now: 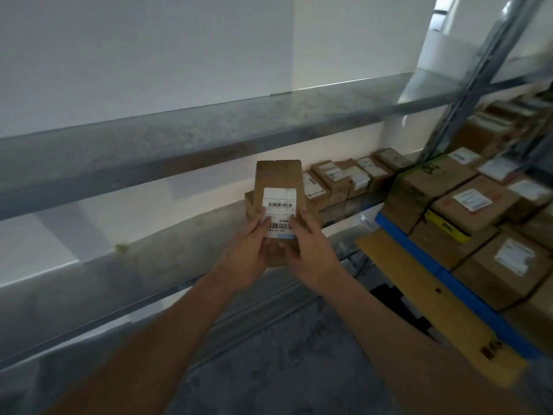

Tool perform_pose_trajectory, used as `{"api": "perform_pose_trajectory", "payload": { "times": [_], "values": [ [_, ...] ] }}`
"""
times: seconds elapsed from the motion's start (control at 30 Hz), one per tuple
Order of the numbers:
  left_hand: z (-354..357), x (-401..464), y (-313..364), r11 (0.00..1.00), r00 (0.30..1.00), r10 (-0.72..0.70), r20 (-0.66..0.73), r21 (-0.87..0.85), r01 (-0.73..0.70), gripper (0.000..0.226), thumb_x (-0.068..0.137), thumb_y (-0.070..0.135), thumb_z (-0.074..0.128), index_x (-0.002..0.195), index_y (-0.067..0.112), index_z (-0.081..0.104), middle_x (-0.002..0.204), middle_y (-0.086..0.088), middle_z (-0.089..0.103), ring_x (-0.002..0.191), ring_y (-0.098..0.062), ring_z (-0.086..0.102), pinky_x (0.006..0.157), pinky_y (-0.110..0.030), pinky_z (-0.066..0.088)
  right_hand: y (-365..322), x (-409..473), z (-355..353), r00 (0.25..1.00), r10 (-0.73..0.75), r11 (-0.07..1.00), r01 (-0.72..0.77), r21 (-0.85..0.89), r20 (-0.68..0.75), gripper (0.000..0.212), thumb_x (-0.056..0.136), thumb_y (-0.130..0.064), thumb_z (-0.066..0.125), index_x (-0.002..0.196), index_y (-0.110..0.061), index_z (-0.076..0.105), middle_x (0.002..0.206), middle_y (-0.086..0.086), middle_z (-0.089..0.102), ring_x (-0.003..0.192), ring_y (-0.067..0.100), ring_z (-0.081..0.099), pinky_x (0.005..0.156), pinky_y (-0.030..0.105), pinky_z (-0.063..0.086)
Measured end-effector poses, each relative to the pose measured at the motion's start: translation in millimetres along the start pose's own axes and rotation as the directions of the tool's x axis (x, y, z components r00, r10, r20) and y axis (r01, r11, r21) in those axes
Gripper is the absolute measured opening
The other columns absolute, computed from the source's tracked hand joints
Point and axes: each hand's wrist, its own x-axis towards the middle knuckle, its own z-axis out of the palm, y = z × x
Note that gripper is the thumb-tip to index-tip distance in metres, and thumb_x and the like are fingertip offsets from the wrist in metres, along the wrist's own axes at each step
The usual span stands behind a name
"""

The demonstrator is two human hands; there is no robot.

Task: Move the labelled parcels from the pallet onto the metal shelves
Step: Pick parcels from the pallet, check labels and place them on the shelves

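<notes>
A small brown parcel (278, 178) with a white barcode label is held upright in front of the lower metal shelf (167, 247). My left hand (247, 253) grips its lower left edge with the thumb on the label. My right hand (311, 250) grips its lower right edge, thumb also on the label. Behind it on the shelf stands another brown parcel (249, 205), and a row of labelled parcels (344, 178) runs to the right along the wall. Several labelled boxes (475, 205) are stacked on the pallet (443, 298) at the right.
An upper metal shelf (209, 133) spans the view above the parcel. A slanted metal upright (466, 94) stands at the right. A blue edge (419, 253) borders the pallet load. Grey floor (269, 354) lies below my arms.
</notes>
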Motion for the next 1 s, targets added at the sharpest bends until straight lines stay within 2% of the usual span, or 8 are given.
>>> {"api": "perform_pose_trajectory", "payload": {
  "times": [0.17,0.23,0.33,0.47,0.53,0.77,0.9,1.0],
  "values": [
    [6,4,9,0.993,0.992,0.116,0.046,-0.003,-0.116,0.056,0.109,0.024,0.041,0.159,0.005,0.028,0.171,-0.004,0.012,0.153,-0.023,0.026,0.123,-0.03,0.023,-1,-23,-5,0.987,0.141,0.99,-0.139,0.029,-0.078,0.068,0.101,-0.029,0.06,0.157,-0.009,0.029,0.168,0.009,0.013,0.152,0.022,0.018,0.12,0.038,0.032],
    [9,5,17,0.987,0.985,0.158,0.063,-0.019,-0.157,0.056,0.109,0.024,0.04,0.159,0.004,0.026,0.171,-0.004,0.011,0.155,-0.019,0.017,0.125,-0.028,0.016,2,-34,-8,0.977,0.188,0.982,-0.187,0.019,-0.101,0.07,0.101,-0.03,0.059,0.159,-0.01,0.025,0.169,0.007,0.007,0.154,0.021,0.015,0.12,0.038,0.032],
    [16,7,33,0.976,0.973,0.215,0.083,-0.047,-0.212,0.056,0.109,0.024,0.04,0.158,0.001,0.027,0.17,-0.006,0.012,0.156,-0.018,0.014,0.123,-0.023,0.009,10,-49,-14,0.965,0.229,0.973,-0.231,-0.006,-0.131,0.072,0.102,-0.033,0.058,0.16,-0.01,0.022,0.17,0.006,0.005,0.155,0.019,0.011,0.121,0.037,0.03],
    [28,16,57,0.956,0.949,0.292,0.121,-0.068,-0.285,0.056,0.109,0.025,0.041,0.158,0.001,0.028,0.17,-0.006,0.014,0.156,-0.019,0.015,0.125,-0.028,0.015,24,-67,-29,0.937,0.297,0.952,-0.305,-0.018,-0.182,0.073,0.101,-0.035,0.058,0.159,-0.008,0.023,0.169,0.006,0.007,0.154,0.019,0.012,0.122,0.036,0.028],
    [36,21,71,0.943,0.934,0.332,0.132,-0.078,-0.324,0.056,0.109,0.025,0.043,0.157,0.002,0.03,0.17,-0.005,0.015,0.155,-0.02,0.018,0.124,-0.032,0.022,31,-78,-39,0.925,0.325,0.942,-0.335,-0.013,-0.198,0.074,0.102,-0.036,0.056,0.16,-0.007,0.02,0.17,0.005,0.004,0.155,0.019,0.007,0.122,0.034,0.025],
    [71,42,143,0.9,0.881,0.434,0.189,-0.138,-0.414,0.056,0.11,0.024,0.04,0.159,0.003,0.025,0.171,-0.003,0.009,0.155,-0.015,0.016,0.116,-0.018,0.018,74,-114,-89,0.868,0.43,0.894,-0.448,-0.021,-0.248,0.075,0.103,-0.036,0.054,0.161,-0.006,0.016,0.17,0.006,-0.002,0.156,0.018,-0.001,0.114,0.017,0.006],
    [95,62,190,0.886,0.865,0.46,0.202,-0.168,-0.432,0.055,0.11,0.023,0.04,0.158,0.0,0.027,0.171,-0.005,0.011,0.155,-0.018,0.018,0.124,-0.029,0.021,105,-129,-126,0.836,0.478,0.87,-0.493,0.015,-0.269,0.074,0.103,-0.034,0.056,0.161,-0.007,0.018,0.17,0.005,-0.001,0.155,0.018,0.003,0.112,0.014,0.007],
    [115,80,222,0.86,0.837,0.509,0.202,-0.158,-0.485,0.056,0.108,0.019,0.046,0.157,-0.001,0.03,0.17,-0.008,0.015,0.154,-0.022,0.022,0.125,-0.036,0.025,130,-139,-152,0.812,0.507,0.85,-0.527,0.011,-0.288,0.074,0.102,-0.039,0.056,0.16,-0.009,0.02,0.17,0.004,0.0,0.155,0.02,0.008,0.118,0.023,0.016]
  ]
}}
